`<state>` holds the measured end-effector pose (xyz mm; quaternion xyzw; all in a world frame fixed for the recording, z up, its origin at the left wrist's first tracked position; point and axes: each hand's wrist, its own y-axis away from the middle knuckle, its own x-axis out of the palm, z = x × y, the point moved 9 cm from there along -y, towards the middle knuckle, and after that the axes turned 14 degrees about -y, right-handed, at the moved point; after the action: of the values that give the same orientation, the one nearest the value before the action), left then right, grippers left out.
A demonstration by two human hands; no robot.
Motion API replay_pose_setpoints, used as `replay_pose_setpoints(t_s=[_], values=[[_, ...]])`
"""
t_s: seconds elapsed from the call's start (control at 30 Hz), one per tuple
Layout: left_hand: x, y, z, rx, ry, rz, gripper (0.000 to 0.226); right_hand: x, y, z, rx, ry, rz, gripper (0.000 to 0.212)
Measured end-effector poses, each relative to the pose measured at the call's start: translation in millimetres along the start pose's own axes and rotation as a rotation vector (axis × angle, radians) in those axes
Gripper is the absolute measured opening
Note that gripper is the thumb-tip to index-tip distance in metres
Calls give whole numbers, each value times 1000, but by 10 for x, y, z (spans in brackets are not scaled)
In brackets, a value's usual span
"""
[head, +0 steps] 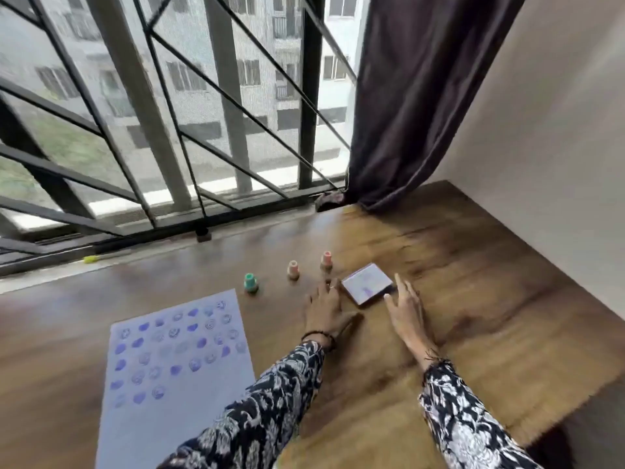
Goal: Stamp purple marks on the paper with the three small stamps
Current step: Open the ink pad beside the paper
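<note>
Your wooden table (456, 292) fills the lower view, running up to a barred window (162, 106) with a dark curtain (416, 96) hanging at its right end. On the left of the table lies your sheet of paper (176, 411), its upper part covered in rows of purple marks (176, 350) while the near part is bare. Both your forearms, in black-and-white patterned sleeves (270, 404), reach forward to the right of the sheet. Your left hand (326, 309) lies palm down on the wood, fingers stretched forward and loosely together, their tips right at the near-left edge of the ink pad (368, 283); whether they touch it you cannot tell through the blur. Your right hand (406, 313) is flat too, fingers slightly spread, with the fingertips at the pad's near-right corner, holding nothing. The pad sits open with purple smears on its pale face. Beyond the paper's top right corner stand the three small stamps, upright and apart in a slanting row: the green stamp (251, 282) nearest the sheet, the pale orange stamp (293, 269) in the middle, and the pink stamp (326, 259) just beyond the pad's far-left side.
</note>
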<state>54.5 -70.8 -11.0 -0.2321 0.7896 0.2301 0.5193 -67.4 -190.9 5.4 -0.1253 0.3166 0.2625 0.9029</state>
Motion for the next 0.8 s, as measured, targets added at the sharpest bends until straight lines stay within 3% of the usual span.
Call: replay_pose_setpoints(t_s=[0.13, 0.27, 0.53, 0.8], values=[[-80, -41, 2, -23, 47, -47, 66, 29, -46, 11, 16, -22, 65, 50], [-92, 133, 92, -7, 34, -35, 67, 33, 227, 89, 0, -77, 42, 46], [-192, 1132, 668, -81, -3, -144, 67, 257, 1222, 440, -88, -195, 45, 40], [-185, 1762, 1035, -92, -6, -194, 69, 491, 1861, 560, -35, -222, 40, 45]])
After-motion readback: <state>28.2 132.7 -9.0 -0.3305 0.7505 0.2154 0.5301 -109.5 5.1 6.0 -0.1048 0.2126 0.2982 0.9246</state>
